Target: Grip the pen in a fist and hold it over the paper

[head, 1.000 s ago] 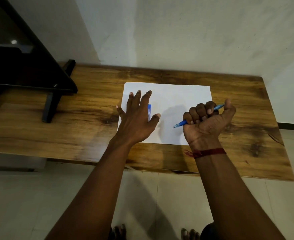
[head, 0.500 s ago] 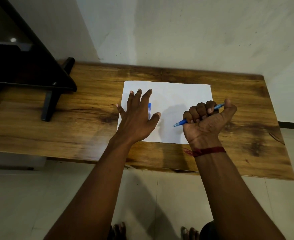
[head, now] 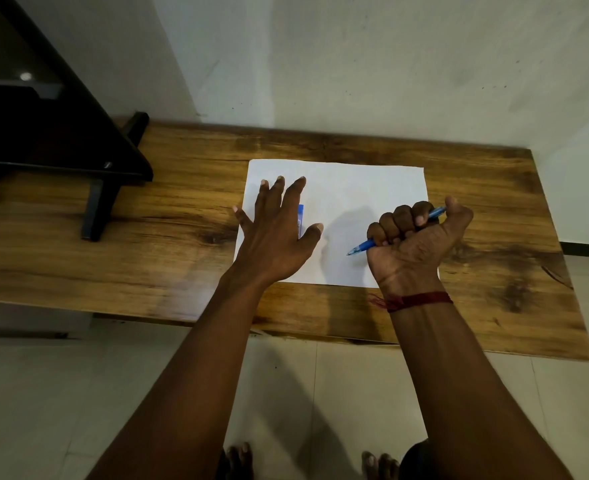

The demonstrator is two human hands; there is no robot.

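Across the middle of the frame runs the wooden table [head: 182, 216], pushed against a pale wall. At the upper left a dark piece of furniture [head: 54, 133] stands with its black leg [head: 95, 213] planted on the tabletop. A white sheet of paper [head: 348, 188] lies flat at the centre of the table, its near edge close to the table's front edge. Your left hand [head: 275, 237] lies spread, palm down, fingers straight, on the left part of the sheet; a small blue object [head: 300, 220], mostly hidden, peeks out beside your index finger. Your right hand [head: 414, 244], right of centre, is fisted round a blue pen [head: 366, 245], its tip pointing left and low over the paper. A red thread [head: 414, 300] circles your right wrist.
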